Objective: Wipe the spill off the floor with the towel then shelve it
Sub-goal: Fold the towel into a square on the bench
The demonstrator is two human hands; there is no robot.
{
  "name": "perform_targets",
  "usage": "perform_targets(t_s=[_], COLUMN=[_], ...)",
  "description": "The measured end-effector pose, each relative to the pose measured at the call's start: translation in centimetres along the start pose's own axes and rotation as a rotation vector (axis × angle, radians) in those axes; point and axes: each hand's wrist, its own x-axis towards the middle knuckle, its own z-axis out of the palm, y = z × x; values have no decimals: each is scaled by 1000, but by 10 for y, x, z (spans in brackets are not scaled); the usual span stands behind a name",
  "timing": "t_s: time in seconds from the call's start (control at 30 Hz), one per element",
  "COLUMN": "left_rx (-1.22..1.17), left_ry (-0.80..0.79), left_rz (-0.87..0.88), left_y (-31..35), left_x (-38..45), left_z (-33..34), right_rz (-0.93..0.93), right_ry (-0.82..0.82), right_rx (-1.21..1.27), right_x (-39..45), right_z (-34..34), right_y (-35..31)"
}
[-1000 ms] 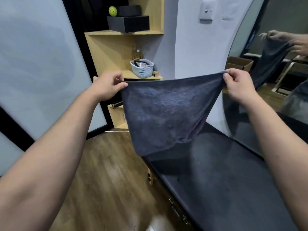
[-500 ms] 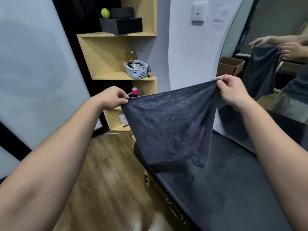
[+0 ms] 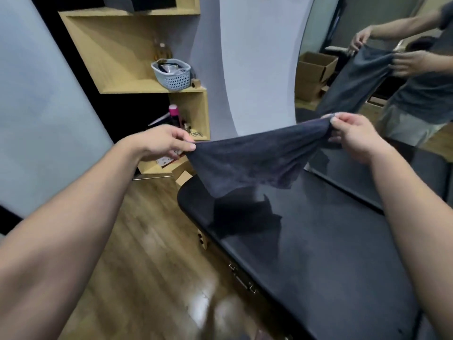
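Observation:
A dark grey towel is stretched out between both hands above the black countertop. My left hand pinches its left corner and my right hand pinches its right corner. The cloth sags in the middle and its lower edge hangs just over the counter, casting a shadow. The wooden corner shelf stands behind my left hand. A shiny patch shows on the wooden floor near the bottom of the view.
A pale blue basket and bottles sit on the middle shelf level; a pink-capped bottle stands in the lower cubby. A large mirror at right reflects a person holding the towel. Drawer handles line the counter's front.
Both hands have dropped lower and the towel has come down from hanging upright to a flatter spread close to the counter. The view has tilted downward.

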Motion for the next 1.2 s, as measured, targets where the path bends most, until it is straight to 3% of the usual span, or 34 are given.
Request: perform_targets(t_s=[0.1,0.17,0.37,0.67,0.77,0.9,1.0,1.2], left_rx=[121,157,230,227,246,159,148,76], left_ry=[-183,-275,-510,-789,-735,-499,-353,126], left_rz=[-154,-253,-505,-767,-745,-618,-514,-405], left_y=[-55,-90,-151,-183,-189,-199,-187,-181], left_x=[4,6,4,3,10,38,64,130], left_z=[42,76,137,173,185,175,158,138], right_rz=[202,338,682,987,998,919,822,610], right_ry=[-253,-338,-424,-549,-543,-469,-338,38], right_rx=[-186,-287,-312,-325,-370,-370,-285,-241], right_x=[-34,-60,-114,-146,-144,-122,-89,-6], right_z=[-20,-23,-16,-21,-17,-6,-1,18], right_y=[62,104,179,225,243,246,242,254])
